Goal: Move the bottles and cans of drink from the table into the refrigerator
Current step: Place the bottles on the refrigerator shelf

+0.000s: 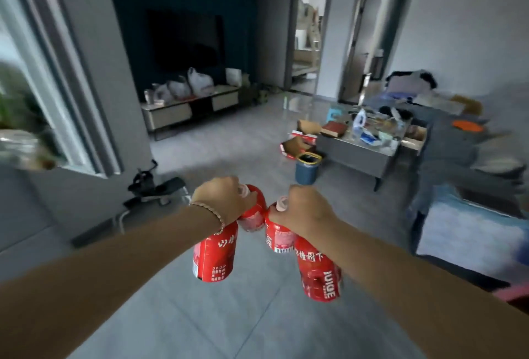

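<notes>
Both arms reach forward over the grey floor (200, 315). The left hand (226, 201) is curled tight around the tops of two red juice cans: one can (213, 258) hangs below the wrist at 6 o'clock, the other (253, 214) juts out at 3 o'clock. The right hand (307, 211) is likewise closed on two cans, one (279, 237) at its 8 o'clock, one (319, 272) hanging at 6 o'clock. The inner cans nearly touch. A cluttered coffee table (355, 152) stands at 2 o'clock, well apart, with a blue bin (307, 169) just beside it.
</notes>
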The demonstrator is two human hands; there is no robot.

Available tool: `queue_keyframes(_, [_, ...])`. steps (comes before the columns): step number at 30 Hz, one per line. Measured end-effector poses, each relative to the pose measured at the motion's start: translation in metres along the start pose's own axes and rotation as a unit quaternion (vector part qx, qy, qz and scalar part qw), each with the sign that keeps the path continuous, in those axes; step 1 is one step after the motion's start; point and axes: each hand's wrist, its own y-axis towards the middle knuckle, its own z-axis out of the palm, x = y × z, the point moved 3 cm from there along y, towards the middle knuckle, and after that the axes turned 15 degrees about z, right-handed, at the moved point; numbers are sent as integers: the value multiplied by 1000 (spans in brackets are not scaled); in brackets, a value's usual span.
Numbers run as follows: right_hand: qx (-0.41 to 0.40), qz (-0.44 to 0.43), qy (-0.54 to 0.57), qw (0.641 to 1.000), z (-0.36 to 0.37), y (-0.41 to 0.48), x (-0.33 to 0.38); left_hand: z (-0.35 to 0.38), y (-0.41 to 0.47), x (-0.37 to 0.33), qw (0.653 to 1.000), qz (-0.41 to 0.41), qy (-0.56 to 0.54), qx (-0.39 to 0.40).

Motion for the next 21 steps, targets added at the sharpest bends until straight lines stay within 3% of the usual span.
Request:
queue_keyframes(8, [104, -169, 49, 979, 105, 18, 276, -68, -69, 265, 974, -218, 18, -59])
queue_keyframes(16, [155, -308, 25, 939, 174, 21, 470, -107, -112, 433, 918, -374, 30, -127])
queue_keyframes(21, [160, -403, 34, 900, 211, 35, 606, -141, -120, 542, 859, -477, 41, -183])
